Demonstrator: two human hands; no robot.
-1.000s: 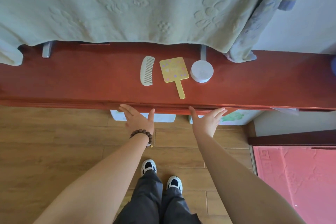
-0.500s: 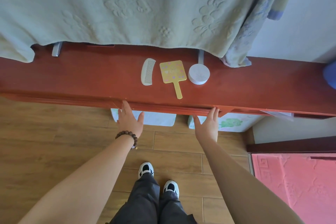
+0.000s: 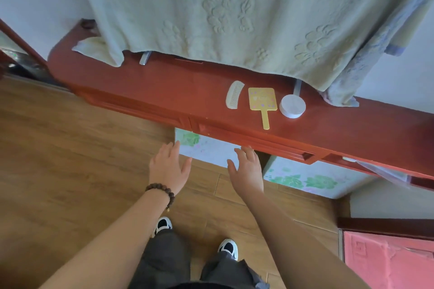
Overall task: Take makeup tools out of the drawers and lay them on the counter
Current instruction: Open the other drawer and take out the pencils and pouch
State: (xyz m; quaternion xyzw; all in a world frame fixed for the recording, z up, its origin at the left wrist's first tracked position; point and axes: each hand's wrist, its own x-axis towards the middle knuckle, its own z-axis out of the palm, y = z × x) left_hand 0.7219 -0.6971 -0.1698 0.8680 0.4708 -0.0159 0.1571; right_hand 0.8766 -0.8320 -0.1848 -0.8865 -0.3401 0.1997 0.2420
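On the red wooden counter (image 3: 145, 82) lie a white comb (image 3: 233, 94), a yellow hand mirror (image 3: 262, 103) and a round white jar (image 3: 292, 106), side by side. The drawer front (image 3: 253, 141) below them is shut flush with the counter edge. My left hand (image 3: 168, 169), with a bead bracelet on the wrist, hovers open over the floor, left of the drawer. Fingers spread, my right hand (image 3: 247, 171) is empty just below the drawer's lower edge; its fingertips are close to that edge.
A pale green embossed towel (image 3: 223, 19) hangs over the back of the counter. Floral boxes (image 3: 303, 178) stand under the counter on the wooden floor. A red mat (image 3: 387, 260) lies at the lower right. My feet and dark trousers are below.
Both hands have come off the drawer edge and drawn back, fingers spread. The view has swung left and tilted, showing more of the counter's left end.
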